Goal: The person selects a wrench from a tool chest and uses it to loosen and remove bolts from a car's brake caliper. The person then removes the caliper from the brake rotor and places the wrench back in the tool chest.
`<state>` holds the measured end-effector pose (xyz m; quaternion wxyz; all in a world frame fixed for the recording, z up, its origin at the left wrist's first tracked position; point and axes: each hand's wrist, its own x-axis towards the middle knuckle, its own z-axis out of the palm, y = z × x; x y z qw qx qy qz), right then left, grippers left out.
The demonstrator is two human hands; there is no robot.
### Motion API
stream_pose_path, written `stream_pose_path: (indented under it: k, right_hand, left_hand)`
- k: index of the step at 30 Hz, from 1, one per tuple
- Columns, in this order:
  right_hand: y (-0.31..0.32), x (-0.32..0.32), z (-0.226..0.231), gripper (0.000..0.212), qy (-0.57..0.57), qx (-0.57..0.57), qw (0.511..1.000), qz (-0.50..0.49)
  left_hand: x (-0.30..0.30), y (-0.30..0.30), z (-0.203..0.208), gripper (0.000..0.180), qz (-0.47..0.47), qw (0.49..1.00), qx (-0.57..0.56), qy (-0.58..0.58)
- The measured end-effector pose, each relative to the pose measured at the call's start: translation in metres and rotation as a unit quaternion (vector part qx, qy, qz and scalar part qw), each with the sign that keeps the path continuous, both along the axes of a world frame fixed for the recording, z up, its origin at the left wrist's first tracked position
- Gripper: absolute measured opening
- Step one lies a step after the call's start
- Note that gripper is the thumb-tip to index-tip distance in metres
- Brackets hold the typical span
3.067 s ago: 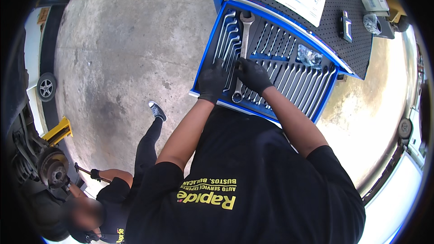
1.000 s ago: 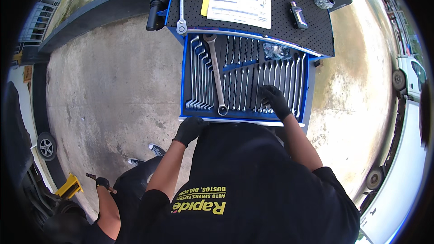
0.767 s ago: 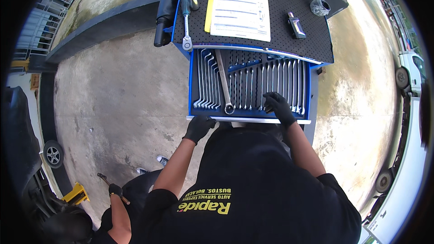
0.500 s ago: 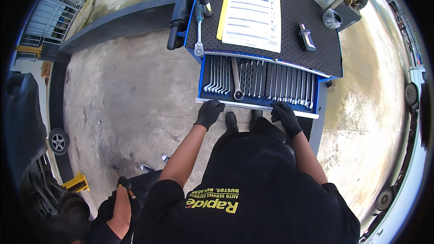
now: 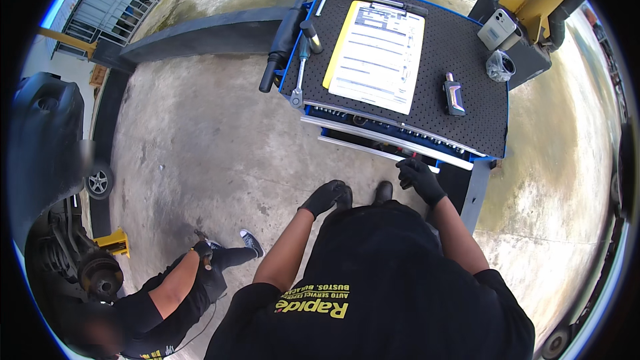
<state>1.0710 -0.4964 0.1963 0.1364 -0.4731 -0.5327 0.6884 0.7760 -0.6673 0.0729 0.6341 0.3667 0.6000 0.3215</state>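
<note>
In front of me stands a blue-edged tool cabinet [image 5: 460,47]. Its upper drawer [image 5: 387,135] is pushed nearly all the way in, with only a row of wrench ends showing in the gap. Below it, a lower drawer [image 5: 353,146] is pulled out a little, and something red shows inside. My right hand [image 5: 420,179], black-gloved, has its fingers curled at the right part of the lower drawer's front edge. Away from the cabinet, above my boots, my left hand [image 5: 325,197], also gloved, hangs with fingers drawn together and nothing visible in them.
On the cabinet top lie a clipboard with papers [image 5: 377,57], a ratchet [image 5: 300,80], a dark handheld device [image 5: 453,97], a phone [image 5: 498,29] and a plastic-wrapped cup [image 5: 500,65]. A co-worker [image 5: 173,293] holding a tool is beside a raised vehicle at lower left.
The upper drawer has gone in, covering most of its wrenches. A lower drawer now shows slightly out. My left hand has left the drawer front and come back toward me.
</note>
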Motion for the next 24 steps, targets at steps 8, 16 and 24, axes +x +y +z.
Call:
stream_pose_path:
  k: [8,16,24]
  right_hand:
    - [0.039,-0.004,-0.004,0.027,0.019,-0.026,0.997,0.076]
    - [0.039,-0.049,-0.048,0.030,-0.008,-0.046,0.975,0.216]
    - [0.041,-0.141,-0.067,0.034,-0.036,-0.048,0.944,0.326]
  left_hand:
    - [0.002,-0.035,0.031,0.044,0.152,0.987,-0.036,-0.041]
    - [0.027,-0.131,-0.015,0.036,0.196,0.972,0.059,0.119]
    - [0.013,-0.183,-0.049,0.025,0.297,0.952,-0.074,0.020]
